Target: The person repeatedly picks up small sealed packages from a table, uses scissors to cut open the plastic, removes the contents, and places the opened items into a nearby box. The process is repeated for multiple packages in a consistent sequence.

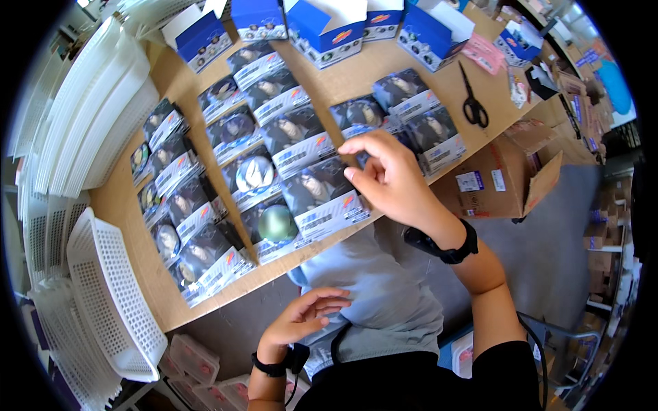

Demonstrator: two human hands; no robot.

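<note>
My right hand (393, 177) hovers over the wooden table (169, 313), near the lower end of the right-hand group of printed packets (432, 128). Its thumb and index finger are apart, and I see nothing between them. Just left of it lies a column of dark packets with white lower bands (313, 190). Beside that column, other packets carry round shiny badges, one a plain green disc (277, 223) and one blue and white (255, 174). A further group of overlapping packets (198, 251) lies farther left. Above my lap, my left hand (308, 316) is empty with fingers spread.
Blue and white display boxes (326, 38) stand open along the far edge. Black scissors (473, 103) and pink packets (483, 54) lie at the right. Stacked white plastic baskets (115, 293) crowd the left side. A cardboard box (488, 177) stands beside the table's right edge.
</note>
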